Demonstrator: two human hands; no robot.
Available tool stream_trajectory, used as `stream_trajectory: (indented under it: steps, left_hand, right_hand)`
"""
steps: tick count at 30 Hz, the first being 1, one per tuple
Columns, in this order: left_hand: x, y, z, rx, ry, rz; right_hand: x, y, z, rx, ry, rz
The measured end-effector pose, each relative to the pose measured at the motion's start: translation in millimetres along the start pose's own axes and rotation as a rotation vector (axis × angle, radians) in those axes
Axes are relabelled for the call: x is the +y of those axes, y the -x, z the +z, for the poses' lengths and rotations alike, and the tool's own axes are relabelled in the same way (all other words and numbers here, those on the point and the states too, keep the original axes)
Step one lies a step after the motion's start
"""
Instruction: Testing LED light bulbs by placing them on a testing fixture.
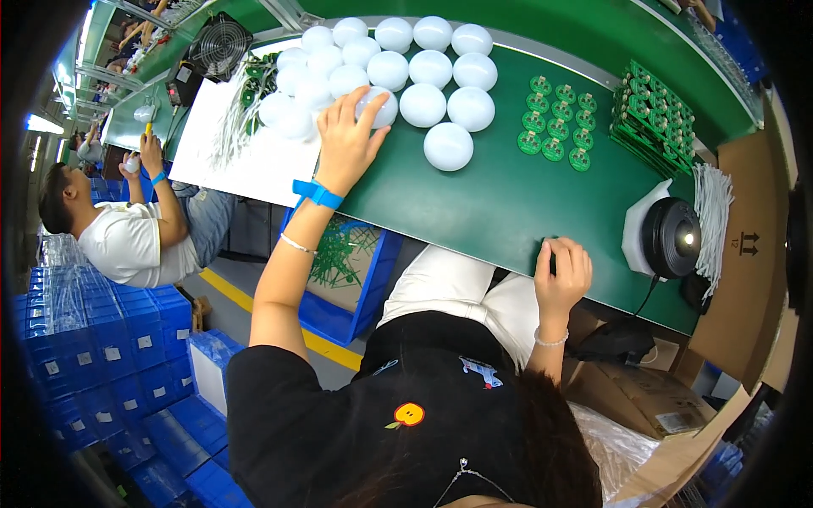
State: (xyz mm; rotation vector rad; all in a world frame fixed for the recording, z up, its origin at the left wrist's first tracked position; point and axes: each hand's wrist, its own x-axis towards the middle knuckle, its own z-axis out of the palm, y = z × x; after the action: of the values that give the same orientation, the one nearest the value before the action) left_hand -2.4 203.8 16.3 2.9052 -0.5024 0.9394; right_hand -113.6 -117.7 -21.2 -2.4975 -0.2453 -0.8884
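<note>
My left hand (pixel 349 142), with a blue wrist strap, reaches over the far side of the bench. Its fingers spread around a white light-bulb dome (pixel 378 107) at the near edge of a group of similar white domes (pixel 423 104). One dome (pixel 448 146) sits a little nearer to me than the others. By the bench's front edge, my right hand (pixel 562 273) is curled. Something dark shows between its thumb and fingers, too little of it to name. Several small round green circuit boards (pixel 557 129) lie in rows to the right of the domes.
Stacked green circuit-board panels (pixel 652 118), a round black device (pixel 671 237) and white wires (pixel 714 216) occupy the bench's right end. More wires lie on a white sheet (pixel 196 144) at left. A blue bin (pixel 343 326) stands below; another person (pixel 127 241) sits at left.
</note>
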Motion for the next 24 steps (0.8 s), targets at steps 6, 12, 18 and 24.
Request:
stream_trajectory:
  steps: [6, 12, 18, 24]
  left_hand:
    - [-18, 22, -17, -0.008, -0.019, -0.131]
    - [-26, 24, -23, -0.02, -0.096, -0.19]
    - [29, 13, -19, 0.012, 0.226, 0.117]
    - [63, 2, -1, -0.025, 0.289, 0.357]
  right_hand:
    - [-1, -1, 0, -0.007, -0.009, 0.012]
    - [-2, -1, -1, -0.006, -0.013, 0.01]
    - [0, -1, 1, 0.014, 0.002, -0.014]
    - [0, 0, 1, 0.015, -0.009, -0.012]
